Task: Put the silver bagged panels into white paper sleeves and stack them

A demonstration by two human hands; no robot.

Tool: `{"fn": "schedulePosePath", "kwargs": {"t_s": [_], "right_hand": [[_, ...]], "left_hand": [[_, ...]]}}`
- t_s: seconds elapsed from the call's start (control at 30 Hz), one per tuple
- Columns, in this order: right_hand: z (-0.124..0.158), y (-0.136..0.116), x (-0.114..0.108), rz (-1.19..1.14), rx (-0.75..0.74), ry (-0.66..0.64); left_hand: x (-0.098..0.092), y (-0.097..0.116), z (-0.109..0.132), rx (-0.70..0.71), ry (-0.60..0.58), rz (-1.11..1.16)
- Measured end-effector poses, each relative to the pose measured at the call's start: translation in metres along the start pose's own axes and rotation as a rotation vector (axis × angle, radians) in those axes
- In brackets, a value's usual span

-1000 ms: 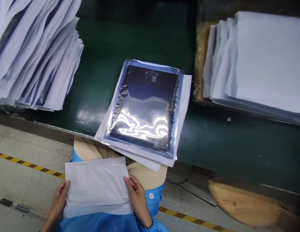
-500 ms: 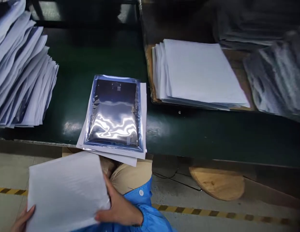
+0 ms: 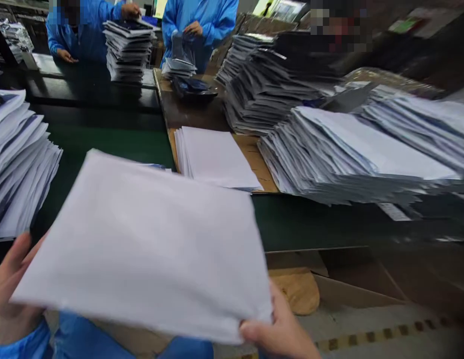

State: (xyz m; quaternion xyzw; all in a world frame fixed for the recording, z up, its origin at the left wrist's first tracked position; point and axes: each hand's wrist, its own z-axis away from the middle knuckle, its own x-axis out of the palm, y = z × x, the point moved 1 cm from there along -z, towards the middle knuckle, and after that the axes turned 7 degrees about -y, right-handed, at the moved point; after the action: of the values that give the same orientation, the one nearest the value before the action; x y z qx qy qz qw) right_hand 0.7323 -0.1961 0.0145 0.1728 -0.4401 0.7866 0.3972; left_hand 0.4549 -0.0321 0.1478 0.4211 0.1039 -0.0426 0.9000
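Note:
A flat white packet (image 3: 149,244), like a paper sleeve or envelope, is raised and tilted in front of me. My right hand (image 3: 282,321) pinches its lower right corner, thumb on top, with creases by the thumb. Beside the left edge is my left hand (image 3: 13,284), its fingers stretched out and apart, partly hidden behind the packet; whether it bears any weight I cannot tell. Behind the packet's upper edge, a sliver of the silvery bag (image 3: 155,165) on the green table shows; the rest is covered.
Left stands a tall stack of white packets (image 3: 18,169). A low white stack (image 3: 217,157) lies on brown cardboard, with bigger stacks (image 3: 351,149) to its right. Two people in blue coats (image 3: 200,30) work across the table (image 3: 307,224). Below is a rounded wooden board (image 3: 297,291).
The white packet has come up from my lap towards the table and to the right. My left hand's thumb has left its top face. The view has tilted up, showing co-workers.

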Motion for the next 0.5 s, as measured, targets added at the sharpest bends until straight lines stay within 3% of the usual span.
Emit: {"fn": "schedulePosePath", "kwargs": {"t_s": [0.1,0.17,0.27,0.37,0.5], "right_hand": [[-0.036,-0.043,0.000,-0.138,-0.266,0.150],[-0.076,-0.063,0.008,-0.243,-0.389,0.227],[-0.145,-0.070,0.022,-0.350,-0.456,0.251],[-0.196,-0.056,0.033,-0.375,-0.430,0.233],[-0.203,-0.040,0.035,-0.342,-0.366,0.144]], "left_hand": [[0.050,0.014,-0.024,0.243,-0.138,0.049],[0.058,0.011,-0.034,0.371,-0.135,-0.182],[0.041,-0.005,-0.047,0.446,-0.032,-0.568],[0.014,-0.021,-0.054,0.465,0.075,-0.747],[0.003,-0.031,-0.051,0.464,0.112,-0.947]]}}
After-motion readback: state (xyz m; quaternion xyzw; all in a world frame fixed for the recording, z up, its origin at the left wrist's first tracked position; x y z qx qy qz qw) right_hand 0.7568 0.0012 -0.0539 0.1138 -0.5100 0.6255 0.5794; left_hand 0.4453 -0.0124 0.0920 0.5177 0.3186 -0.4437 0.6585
